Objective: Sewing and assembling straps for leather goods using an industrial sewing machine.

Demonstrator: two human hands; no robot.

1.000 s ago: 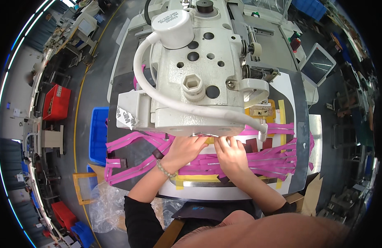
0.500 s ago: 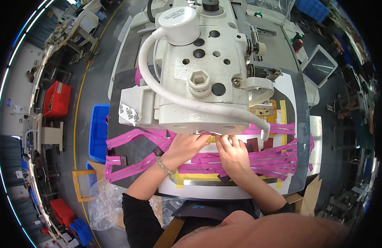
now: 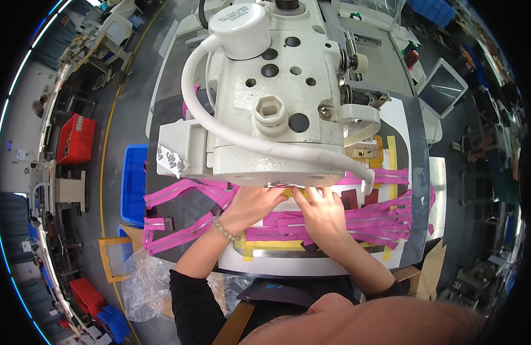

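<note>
Both hands reach under the front of a white sewing machine head (image 3: 277,164). My left hand (image 3: 254,204) has its fingers stretched forward, tips partly hidden at the yellow piece (image 3: 293,192) beneath the head. My right hand (image 3: 322,213), just right of it, has fingers apart, lying on the work area beside that piece. Pink zipper strips (image 3: 383,221) with silver centres spread either side of the hands over a dark plate (image 3: 418,230). Small dark red patches (image 3: 349,199) lie right of my right hand. Whatever is directly under the fingertips is mostly hidden.
A blue bin (image 3: 130,190) stands left of the machine, above a yellow frame (image 3: 111,259) and clear plastic wrap (image 3: 142,287). A monitor (image 3: 441,92) sits at the right. Cardboard (image 3: 429,270) is at lower right; a red bin (image 3: 76,138) is across the aisle.
My right hand's fingers have spread and straightened a little. My left hand stays in much the same place under the head. The view shifts slightly.
</note>
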